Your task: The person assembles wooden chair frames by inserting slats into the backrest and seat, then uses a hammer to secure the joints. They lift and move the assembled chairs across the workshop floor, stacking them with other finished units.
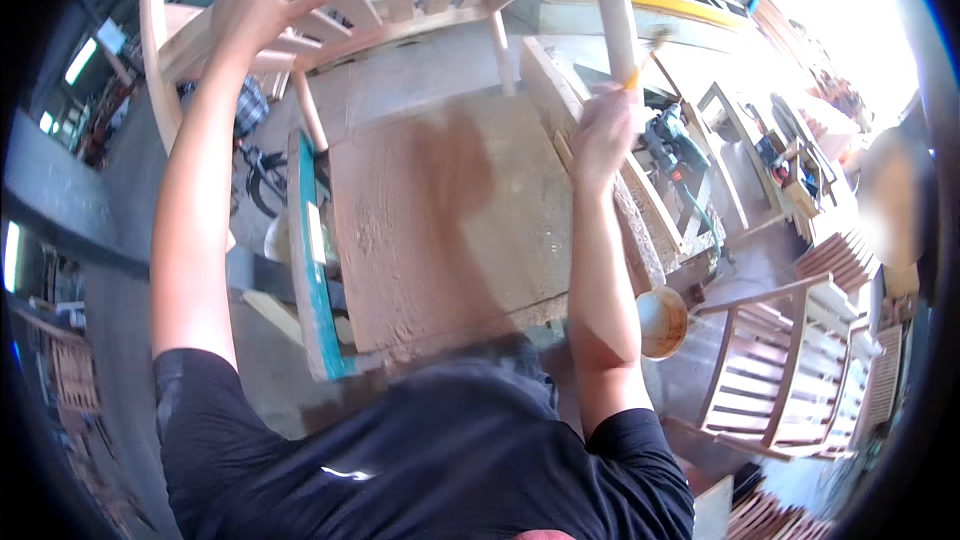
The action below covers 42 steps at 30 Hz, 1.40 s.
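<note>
**Bare wooden chair frame held up over a dusty table**

A pale, unfinished wooden chair frame (400, 0) is raised above the table, its smooth rounded rails and flat slats crossing the top of the view. One straight round leg (615, 10) runs down on the right side, and thinner turned spindles drop from the lower rail.

The left hand (255, 0) is wrapped around the curved top rail at the upper left, fingers closed over the wood. The right hand (603, 135) is closed in a fist around a small brush (645, 58) with an orange handle and pale bristles; the brush tip sits just beside the round leg. It is blurred, so whether the bristles touch the wood cannot be told.

Beneath the frame lies the table (450, 230), a broad brownish board, rough and powdered with sawdust, with a teal-painted edge (315, 270) along its left side and a crack near its front corner. Along its right edge runs a long pale plank (590, 150).

At the table's right front corner stands a round bowl-like container (662, 322), light brown inside. A green power tool (672, 145) with a cable lies beyond the plank. Lower right, another slatted chair (790, 370) of reddish-brown wood stands on the grey concrete floor (130, 340). More stacked wooden parts fill the far right.
</note>
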Available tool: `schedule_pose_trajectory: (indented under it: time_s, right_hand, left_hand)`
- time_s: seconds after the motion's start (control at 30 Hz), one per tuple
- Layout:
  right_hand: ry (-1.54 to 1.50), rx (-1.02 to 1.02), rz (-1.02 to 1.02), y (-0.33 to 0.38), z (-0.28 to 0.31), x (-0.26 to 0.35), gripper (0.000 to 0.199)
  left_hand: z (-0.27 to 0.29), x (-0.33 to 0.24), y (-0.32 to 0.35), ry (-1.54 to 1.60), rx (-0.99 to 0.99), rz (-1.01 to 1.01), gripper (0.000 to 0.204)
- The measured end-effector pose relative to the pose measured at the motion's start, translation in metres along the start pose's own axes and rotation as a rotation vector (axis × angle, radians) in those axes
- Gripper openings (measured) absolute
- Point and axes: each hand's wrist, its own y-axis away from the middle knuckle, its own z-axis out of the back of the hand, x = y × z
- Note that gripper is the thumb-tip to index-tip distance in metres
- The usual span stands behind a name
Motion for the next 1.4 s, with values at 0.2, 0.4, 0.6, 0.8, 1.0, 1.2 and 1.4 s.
schedule_pose_trajectory:
  time_s: [0.2,0.4,0.6,0.8,1.0,1.2,1.4]
  right_hand:
    - [-0.104,0.042,-0.285,0.048,-0.042,-0.027,0.025]
    - [0.041,0.114,-0.130,-0.007,-0.085,-0.045,0.026]
    - [-0.063,0.053,-0.069,-0.065,-0.125,-0.068,0.033]
    - [0.232,-0.159,0.091,-0.103,-0.157,-0.096,0.033]
    - [-0.210,-0.018,-0.139,-0.117,-0.159,-0.103,0.027]
    - [-0.090,0.249,-0.498,-0.073,-0.158,-0.165,0.029]
    - [-0.011,1.030,-0.257,0.086,-0.287,-0.070,0.028]
  left_hand:
    - [-0.020,0.016,-0.027,-0.022,0.140,0.085,0.080]
    - [-0.034,0.021,-0.043,0.014,0.146,0.100,0.077]
    - [-0.041,0.025,-0.051,0.038,0.154,0.147,0.078]
    - [-0.036,0.030,-0.048,0.042,0.134,0.136,0.077]
    - [-0.046,0.013,-0.047,-0.110,0.019,0.140,0.092]
    - [-0.031,0.023,-0.052,0.008,0.105,0.218,0.095]
    - [-0.026,0.024,-0.046,0.001,0.230,0.309,0.099]
